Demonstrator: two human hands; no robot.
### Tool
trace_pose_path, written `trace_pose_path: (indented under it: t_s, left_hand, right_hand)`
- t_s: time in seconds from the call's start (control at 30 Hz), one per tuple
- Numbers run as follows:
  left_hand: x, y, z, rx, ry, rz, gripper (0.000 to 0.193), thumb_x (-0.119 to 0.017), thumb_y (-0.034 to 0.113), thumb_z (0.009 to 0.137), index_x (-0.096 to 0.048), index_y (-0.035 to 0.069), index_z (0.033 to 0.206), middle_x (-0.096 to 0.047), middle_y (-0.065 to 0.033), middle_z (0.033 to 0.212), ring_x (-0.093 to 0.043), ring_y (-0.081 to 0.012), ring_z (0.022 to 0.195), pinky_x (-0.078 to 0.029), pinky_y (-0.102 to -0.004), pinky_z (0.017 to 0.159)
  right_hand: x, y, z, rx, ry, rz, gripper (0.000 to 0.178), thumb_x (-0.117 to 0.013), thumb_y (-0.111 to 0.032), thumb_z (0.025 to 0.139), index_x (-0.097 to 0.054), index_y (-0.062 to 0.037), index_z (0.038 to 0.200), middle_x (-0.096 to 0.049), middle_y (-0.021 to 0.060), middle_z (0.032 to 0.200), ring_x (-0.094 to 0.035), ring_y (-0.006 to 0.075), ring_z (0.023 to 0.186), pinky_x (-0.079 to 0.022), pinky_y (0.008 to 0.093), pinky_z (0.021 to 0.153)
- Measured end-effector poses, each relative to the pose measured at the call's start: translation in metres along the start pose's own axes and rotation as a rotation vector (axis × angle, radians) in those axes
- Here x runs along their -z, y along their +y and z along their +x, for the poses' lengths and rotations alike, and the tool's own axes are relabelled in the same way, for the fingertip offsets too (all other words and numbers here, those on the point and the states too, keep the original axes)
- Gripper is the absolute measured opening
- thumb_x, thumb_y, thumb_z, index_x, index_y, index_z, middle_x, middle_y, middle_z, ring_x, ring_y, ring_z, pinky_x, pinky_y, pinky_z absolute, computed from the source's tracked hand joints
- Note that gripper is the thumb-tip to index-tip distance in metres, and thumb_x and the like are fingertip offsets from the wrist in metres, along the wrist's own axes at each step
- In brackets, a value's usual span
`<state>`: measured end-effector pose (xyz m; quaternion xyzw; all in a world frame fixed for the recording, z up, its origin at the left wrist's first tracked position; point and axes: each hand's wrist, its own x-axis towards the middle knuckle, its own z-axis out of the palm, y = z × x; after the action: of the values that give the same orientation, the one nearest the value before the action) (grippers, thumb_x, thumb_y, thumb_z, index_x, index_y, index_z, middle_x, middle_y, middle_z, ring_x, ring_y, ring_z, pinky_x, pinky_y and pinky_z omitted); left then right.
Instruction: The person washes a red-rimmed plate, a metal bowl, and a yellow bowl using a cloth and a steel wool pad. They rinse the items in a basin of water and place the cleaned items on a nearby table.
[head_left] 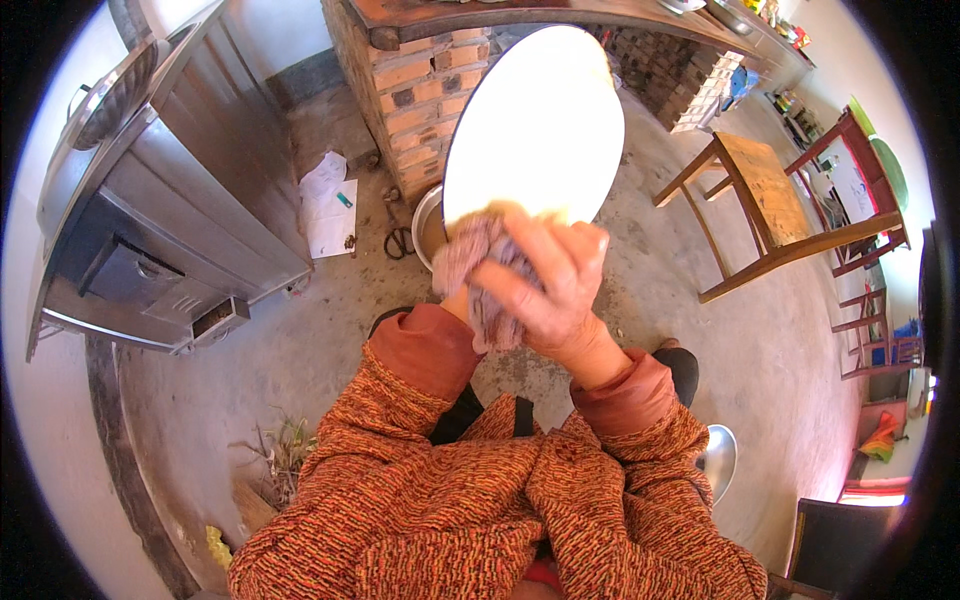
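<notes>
A large round white plate (540, 130) with a thin dark rim is held up in front of me, tilted, its face washed out by bright light. My right hand (560, 285) is closed on a crumpled, pinkish-grey cloth (478, 268), pressing it at the plate's near edge. Only a bit of wrist shows of my left hand (456, 303); the cloth and my right hand hide its fingers, and its forearm reaches up toward the plate's near left edge. Behind the plate, on the floor, stands a basin (429, 228) with brownish liquid, partly covered from view.
A grey metal stove-like cabinet (215, 200) stands at left, a brick counter (420, 95) ahead. Scissors (399, 243) and white paper (333, 225) lie on the floor. At right are a wooden stool (765, 185) and a metal bowl (720, 460); dry twigs (287, 460) lie at lower left.
</notes>
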<state>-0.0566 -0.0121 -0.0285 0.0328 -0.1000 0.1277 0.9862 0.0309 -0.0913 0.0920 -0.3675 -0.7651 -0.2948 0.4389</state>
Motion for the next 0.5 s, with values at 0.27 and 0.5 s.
trace_pose_path:
  t_s: [0.27, 0.5]
  left_hand:
    - [-0.008, 0.0, 0.032, -0.125, -0.083, 0.314, 0.035, -0.04, 0.036, 0.093, -0.052, 0.003, 0.101, -0.05, -0.0039, 0.077, -0.044, -0.0085, 0.055, -0.037, -0.0192, 0.044]
    - [-0.012, 0.004, 0.031, -0.156, 0.05, 0.274, 0.045, -0.044, 0.043, 0.09, -0.053, -0.001, 0.097, -0.052, -0.0063, 0.07, -0.04, -0.0077, 0.044, -0.032, -0.02, 0.037]
  right_hand:
    - [0.014, 0.057, 0.066, -0.33, 0.223, 0.099, 0.033, -0.064, -0.007, 0.067, -0.063, -0.0106, 0.099, -0.058, 0.0113, 0.102, -0.054, 0.0287, 0.094, -0.042, 0.0354, 0.082]
    - [-0.001, 0.029, 0.045, -0.272, 0.024, 0.002, 0.04, -0.057, -0.015, 0.074, -0.059, -0.0166, 0.114, -0.056, 0.0077, 0.12, -0.051, 0.0269, 0.089, -0.04, 0.0333, 0.077]
